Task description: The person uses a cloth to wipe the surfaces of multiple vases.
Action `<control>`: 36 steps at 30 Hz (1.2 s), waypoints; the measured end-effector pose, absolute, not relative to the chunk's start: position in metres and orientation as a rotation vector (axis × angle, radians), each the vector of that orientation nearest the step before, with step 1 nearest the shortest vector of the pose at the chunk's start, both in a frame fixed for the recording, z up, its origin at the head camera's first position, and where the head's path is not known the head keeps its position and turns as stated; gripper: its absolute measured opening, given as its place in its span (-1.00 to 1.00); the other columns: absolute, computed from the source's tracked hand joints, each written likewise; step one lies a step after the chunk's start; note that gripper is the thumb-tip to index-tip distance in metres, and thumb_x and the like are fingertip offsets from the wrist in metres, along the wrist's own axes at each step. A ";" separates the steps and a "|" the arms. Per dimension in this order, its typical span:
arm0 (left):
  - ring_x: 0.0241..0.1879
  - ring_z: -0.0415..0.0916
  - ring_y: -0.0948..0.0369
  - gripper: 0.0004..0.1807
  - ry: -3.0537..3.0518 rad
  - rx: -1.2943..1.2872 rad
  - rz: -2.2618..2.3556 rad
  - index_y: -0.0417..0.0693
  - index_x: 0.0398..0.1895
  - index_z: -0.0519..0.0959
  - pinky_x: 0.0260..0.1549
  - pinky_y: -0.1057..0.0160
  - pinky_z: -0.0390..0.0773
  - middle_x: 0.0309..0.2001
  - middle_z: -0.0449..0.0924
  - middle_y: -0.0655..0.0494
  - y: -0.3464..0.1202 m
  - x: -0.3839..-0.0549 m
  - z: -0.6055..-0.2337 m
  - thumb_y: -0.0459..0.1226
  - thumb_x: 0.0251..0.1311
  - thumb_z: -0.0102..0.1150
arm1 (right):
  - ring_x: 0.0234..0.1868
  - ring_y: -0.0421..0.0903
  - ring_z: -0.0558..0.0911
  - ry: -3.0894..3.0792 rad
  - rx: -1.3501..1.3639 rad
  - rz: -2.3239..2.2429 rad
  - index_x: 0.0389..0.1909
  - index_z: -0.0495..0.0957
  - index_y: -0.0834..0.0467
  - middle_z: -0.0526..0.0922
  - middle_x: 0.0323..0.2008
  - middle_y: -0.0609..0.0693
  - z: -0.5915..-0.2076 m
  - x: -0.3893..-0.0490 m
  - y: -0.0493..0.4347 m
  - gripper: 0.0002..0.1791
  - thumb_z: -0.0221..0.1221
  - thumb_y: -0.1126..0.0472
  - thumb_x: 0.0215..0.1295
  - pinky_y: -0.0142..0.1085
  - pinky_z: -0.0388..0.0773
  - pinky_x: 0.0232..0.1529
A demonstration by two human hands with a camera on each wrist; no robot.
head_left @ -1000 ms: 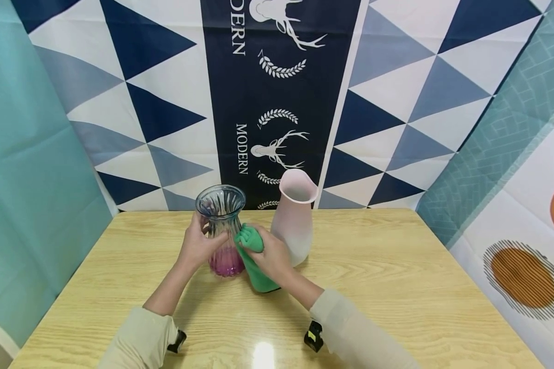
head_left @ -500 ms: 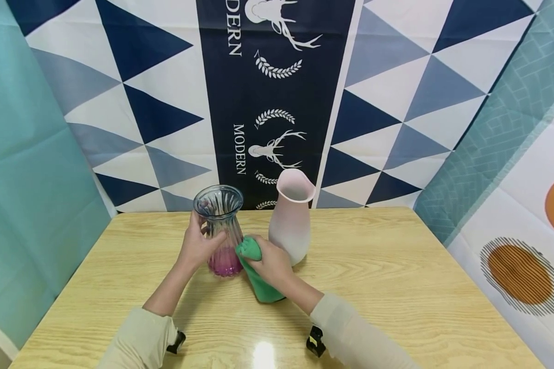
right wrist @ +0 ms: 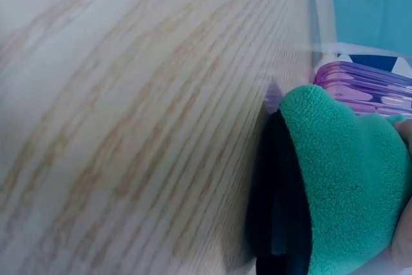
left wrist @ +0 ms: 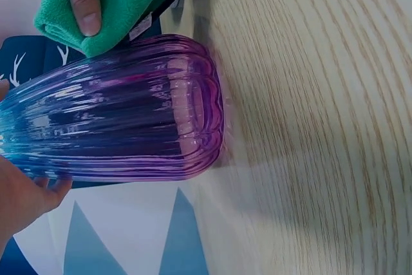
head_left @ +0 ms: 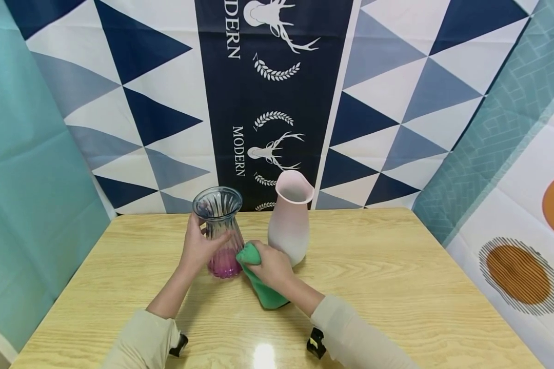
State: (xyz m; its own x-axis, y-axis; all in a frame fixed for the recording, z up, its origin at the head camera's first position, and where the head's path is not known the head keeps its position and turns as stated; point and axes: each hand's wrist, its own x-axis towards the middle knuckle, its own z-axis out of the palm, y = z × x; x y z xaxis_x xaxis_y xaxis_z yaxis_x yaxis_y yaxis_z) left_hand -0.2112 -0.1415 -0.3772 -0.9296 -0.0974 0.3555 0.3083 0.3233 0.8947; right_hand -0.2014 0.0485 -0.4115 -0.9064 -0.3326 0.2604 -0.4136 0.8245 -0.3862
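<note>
A ribbed glass vase (head_left: pixel 223 236), blue at the flared rim and purple at the base, stands upright on the table. My left hand (head_left: pixel 200 246) grips its narrow middle from the left, thumb in front. In my right hand (head_left: pixel 273 265) is a bunched green cloth (head_left: pixel 265 293), pressed against the vase's lower right side. The cloth's lower part hangs down toward the tabletop. In the left wrist view the folded cloth (left wrist: pixel 119 8) lies along the glass vase (left wrist: pixel 129 114), with fingers over it. A dark underside shows on the cloth (right wrist: pixel 347 178) in the right wrist view.
Just behind my right hand stands a tall pink-and-white vase (head_left: pixel 290 225). The wooden table (head_left: pixel 374 287) ends at a patterned wall hanging (head_left: pixel 272 102). A teal sheet (head_left: pixel 41 154) hangs at the left, and another patterned cloth (head_left: pixel 521 236) at the right.
My right hand and the green cloth have slid slightly down along the glass vase. The left hand keeps its grip, and both vases stand in place; the head view has shifted a little.
</note>
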 end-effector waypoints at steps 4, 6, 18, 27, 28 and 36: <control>0.20 0.26 -0.08 -0.02 -2.261 -0.176 -1.616 -0.08 0.38 0.03 0.16 -0.11 0.37 0.25 0.20 -0.14 -0.140 -0.211 -0.378 -0.28 -0.08 0.42 | -0.17 -0.06 0.65 -2.716 0.562 0.810 0.13 0.43 0.02 0.68 -0.13 0.01 -0.411 -0.203 0.048 -0.47 0.27 -0.03 0.14 -0.19 0.60 -0.17; 0.19 0.28 -0.07 -0.03 -2.260 -0.184 -1.603 -0.07 0.38 0.04 0.16 -0.11 0.38 0.24 0.22 -0.13 -0.140 -0.211 -0.378 -0.27 -0.07 0.42 | -0.11 -0.05 0.65 -2.634 0.565 0.910 0.13 0.43 0.01 0.67 -0.09 0.02 -0.408 -0.205 0.047 -0.47 0.27 -0.02 0.15 -0.17 0.60 -0.12; 0.23 0.28 -0.09 -0.06 -2.278 -0.232 -1.605 -0.07 0.39 0.04 0.18 -0.14 0.35 0.25 0.25 -0.11 -0.146 -0.210 -0.376 -0.25 -0.03 0.38 | -0.08 -0.03 0.64 -2.263 0.633 1.084 0.13 0.45 0.13 0.65 -0.02 0.08 -0.386 -0.213 0.038 -0.46 0.30 0.07 0.13 -0.16 0.59 -0.07; 0.30 0.23 -0.10 -0.07 -2.294 -0.300 -1.659 -0.02 0.39 0.00 0.23 -0.16 0.29 0.27 0.27 -0.14 -0.150 -0.210 -0.375 -0.28 -0.01 0.36 | -0.04 -0.07 0.64 -2.263 0.627 1.060 0.16 0.42 0.04 0.63 0.02 0.03 -0.377 -0.217 0.034 -0.45 0.28 0.03 0.15 -0.17 0.59 -0.08; 0.31 0.22 -0.10 -0.07 -2.299 -0.312 -1.663 -0.02 0.39 0.00 0.24 -0.17 0.28 0.28 0.26 -0.15 -0.151 -0.210 -0.375 -0.28 0.00 0.36 | -0.05 -0.07 0.64 -2.273 0.625 1.060 0.16 0.42 0.03 0.64 0.02 0.02 -0.376 -0.218 0.034 -0.45 0.28 0.02 0.15 -0.17 0.59 -0.08; 0.36 0.13 -0.12 -0.04 -2.326 -0.365 -1.678 0.02 0.43 -0.06 0.27 -0.20 0.20 0.33 0.19 -0.12 -0.157 -0.214 -0.378 -0.26 0.03 0.33 | -0.07 -0.05 0.65 -2.368 0.621 1.026 0.16 0.42 0.00 0.65 -0.01 0.02 -0.377 -0.218 0.032 -0.47 0.26 -0.01 0.16 -0.14 0.59 -0.09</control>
State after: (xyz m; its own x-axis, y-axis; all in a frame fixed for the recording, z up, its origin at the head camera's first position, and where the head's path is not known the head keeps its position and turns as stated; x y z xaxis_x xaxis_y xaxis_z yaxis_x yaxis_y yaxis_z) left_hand -0.2138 -0.1566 -0.3775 -0.9374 0.0564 0.3436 0.3439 0.3053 0.8880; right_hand -0.2181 0.0323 -0.3765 -0.7805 -0.2120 0.5882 -0.5741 0.6155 -0.5399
